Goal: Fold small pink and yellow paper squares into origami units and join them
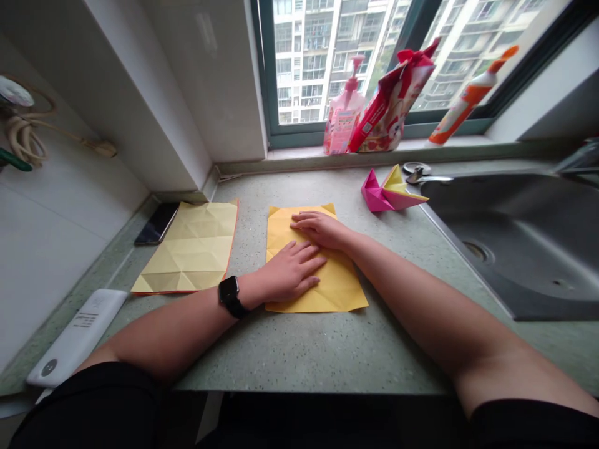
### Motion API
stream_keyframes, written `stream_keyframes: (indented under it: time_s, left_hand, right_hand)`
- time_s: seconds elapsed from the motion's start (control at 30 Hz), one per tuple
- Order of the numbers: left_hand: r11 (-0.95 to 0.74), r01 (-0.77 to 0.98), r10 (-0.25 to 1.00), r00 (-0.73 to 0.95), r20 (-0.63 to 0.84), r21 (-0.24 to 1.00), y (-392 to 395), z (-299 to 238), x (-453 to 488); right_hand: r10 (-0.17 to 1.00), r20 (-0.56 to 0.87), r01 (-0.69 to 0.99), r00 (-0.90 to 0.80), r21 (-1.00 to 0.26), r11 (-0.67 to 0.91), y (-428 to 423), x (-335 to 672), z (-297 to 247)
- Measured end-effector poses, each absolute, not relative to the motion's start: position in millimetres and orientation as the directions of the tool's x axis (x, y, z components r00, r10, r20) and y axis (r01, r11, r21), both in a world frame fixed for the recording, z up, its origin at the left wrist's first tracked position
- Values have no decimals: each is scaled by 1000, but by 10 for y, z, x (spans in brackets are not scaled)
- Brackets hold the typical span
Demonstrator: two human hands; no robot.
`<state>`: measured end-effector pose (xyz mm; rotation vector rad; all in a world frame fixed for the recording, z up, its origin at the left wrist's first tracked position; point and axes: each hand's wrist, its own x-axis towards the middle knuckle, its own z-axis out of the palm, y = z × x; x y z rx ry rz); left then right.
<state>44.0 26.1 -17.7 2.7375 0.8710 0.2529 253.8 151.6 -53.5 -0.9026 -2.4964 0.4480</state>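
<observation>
Two open hands | left hand (286,272), right hand (322,229) flat on yellow paper (339,290) | creased sheet (185,246) leftward | origami model (392,192), steel sink (515,206) rightward

Bright daylight comes thru the window (337,62) ahead of the hands; view outside looks pale, a bit washed out. Only faint, soft shadows under left hand (290,271) & right hand (322,229). Dull sheen on the sink (510,249) right of right hand. Wide-angle bend at frame edges, counter (299,362) edge curving; no motion blur.

Green-framed window (299,134) onto apartment towers (304,56); speckled stone counter (299,355); steel sink (515,218)
</observation>
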Motion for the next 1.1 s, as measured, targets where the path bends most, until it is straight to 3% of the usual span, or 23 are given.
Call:
stream_keyframes:
  time_s: [0.13, 0.23, 0.33, 0.5, 0.6, 0.7, 0.83, 1.1]
  left_hand:
    - [-822, 512, 534, 845, 24, 250, 115, -223, 557]
    - [-892, 355, 369, 929, -3, 279, -26, -181, 626]
    - [-916, 189, 196, 980, -18, 352, -226, -107, 743]
    - [-802, 107, 121, 992, -16, 587, -427, 67, 877]
    - [-728, 122, 242, 966, 87, 674, -333, 161, 748]
    - [-836, 230, 372, 905, 207, 497, -165, 194, 466]
    - [-897, 298, 373, 906, 200, 326, -41, 169, 70]
    - [-835, 384, 482, 855, 190, 393, -87, 148, -263]
  right_hand:
    - [680, 305, 519, -667, -465, 717, 1519, 2516, -534]
    - [693, 296, 520, -658, -487, 702, 1521, 2505, -528]
    - [700, 289, 533, -653, -481, 696, 1518, 2501, -517]
    - [681, 306, 537, -665, -437, 721, 1481, 2507, -507]
    - [672, 327, 525, -664, -436, 731, 1466, 2511, -507]
    - [675, 342, 518, -654, -448, 729, 1473, 2509, -519]
    - [666, 353, 504, -658, -450, 737, 1475, 2519, -534]
    - [650, 342, 483, -679, -459, 746, 1389, 2597, -533]
